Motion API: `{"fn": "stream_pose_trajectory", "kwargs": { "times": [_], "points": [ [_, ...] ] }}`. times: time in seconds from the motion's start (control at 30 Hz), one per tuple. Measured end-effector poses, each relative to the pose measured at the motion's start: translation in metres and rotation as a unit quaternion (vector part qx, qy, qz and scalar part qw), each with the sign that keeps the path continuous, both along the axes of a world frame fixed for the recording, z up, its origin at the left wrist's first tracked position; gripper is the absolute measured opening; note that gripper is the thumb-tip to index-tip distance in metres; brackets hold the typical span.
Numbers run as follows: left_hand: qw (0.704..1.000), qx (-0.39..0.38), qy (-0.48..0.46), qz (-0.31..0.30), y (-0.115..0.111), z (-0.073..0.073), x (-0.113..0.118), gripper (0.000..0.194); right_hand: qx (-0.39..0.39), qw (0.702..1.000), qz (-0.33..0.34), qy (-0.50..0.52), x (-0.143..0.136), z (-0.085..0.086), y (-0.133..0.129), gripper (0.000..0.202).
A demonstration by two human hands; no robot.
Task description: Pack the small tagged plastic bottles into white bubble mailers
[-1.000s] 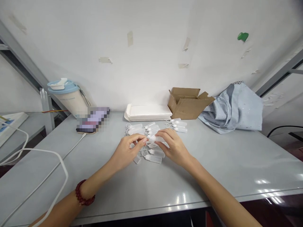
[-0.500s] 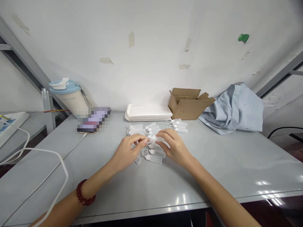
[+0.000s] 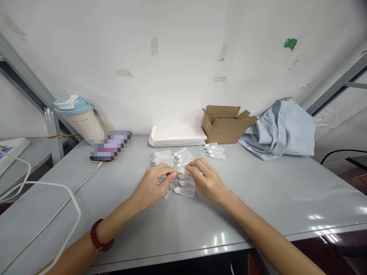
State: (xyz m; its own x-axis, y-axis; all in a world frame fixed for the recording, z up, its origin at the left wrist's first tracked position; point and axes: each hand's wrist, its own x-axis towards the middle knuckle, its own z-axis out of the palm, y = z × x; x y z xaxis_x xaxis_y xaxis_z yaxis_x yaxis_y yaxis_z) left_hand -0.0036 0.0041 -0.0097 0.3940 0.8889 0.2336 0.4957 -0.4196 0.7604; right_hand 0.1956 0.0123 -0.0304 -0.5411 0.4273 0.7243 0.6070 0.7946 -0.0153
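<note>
Small translucent plastic bottles with white tops and thin white loops lie in a cluster at the middle of the table. My left hand (image 3: pixel 155 185) is closed, thumb and forefinger pinched at the top end of one small bottle (image 3: pixel 181 171). On the other side, the fingers of my right hand (image 3: pixel 210 178) are closed around the same bottle's body, which they mostly hide. Just below the hands rests another bottle (image 3: pixel 184 192) on its side. More bottles (image 3: pixel 162 153) lie behind the left hand, and a small group (image 3: pixel 217 156) is behind the right.
A stack of white padded envelopes (image 3: pixel 177 136) and an open cardboard box (image 3: pixel 229 128) stand against the wall. At left are a tumbler (image 3: pixel 82 120), a phone (image 3: pixel 110 147) and its white cable (image 3: pixel 83 184). A light blue cloth bag (image 3: pixel 282 130) lies at right.
The whole view has shifted slightly. Both hands stay at the same bottle; my right fingers have drawn in closer around it, covering more of its body.
</note>
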Motion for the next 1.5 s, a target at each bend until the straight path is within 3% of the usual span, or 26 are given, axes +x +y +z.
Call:
{"fn": "stream_pose_trajectory", "kwargs": {
  "times": [0.23,0.5,0.8,1.13,1.3,1.5],
  "points": [
    [1.000,0.017,0.011,0.003,0.001,-0.003,0.000,0.027,0.005,1.000,0.003,0.007,-0.002,-0.003,0.001,0.028],
    [0.999,-0.021,0.005,0.042,0.006,0.007,-0.003,0.023,-0.005,0.996,-0.079,0.048,0.001,0.007,0.002,0.020],
    [0.999,-0.034,-0.022,0.014,0.004,0.001,-0.001,0.025,-0.047,0.995,0.028,0.080,-0.010,0.001,-0.009,0.023],
    [0.997,-0.056,-0.044,0.001,0.002,0.003,-0.001,0.026,-0.051,0.992,0.055,0.103,-0.010,-0.004,-0.009,0.028],
    [0.986,-0.130,-0.100,-0.020,0.007,0.001,-0.004,0.028,-0.055,0.991,0.064,0.109,-0.008,-0.001,-0.005,0.029],
    [0.981,-0.149,-0.120,0.011,0.011,0.003,-0.009,0.030,-0.056,0.990,0.054,0.121,-0.004,0.004,-0.004,0.028]
  ]
}}
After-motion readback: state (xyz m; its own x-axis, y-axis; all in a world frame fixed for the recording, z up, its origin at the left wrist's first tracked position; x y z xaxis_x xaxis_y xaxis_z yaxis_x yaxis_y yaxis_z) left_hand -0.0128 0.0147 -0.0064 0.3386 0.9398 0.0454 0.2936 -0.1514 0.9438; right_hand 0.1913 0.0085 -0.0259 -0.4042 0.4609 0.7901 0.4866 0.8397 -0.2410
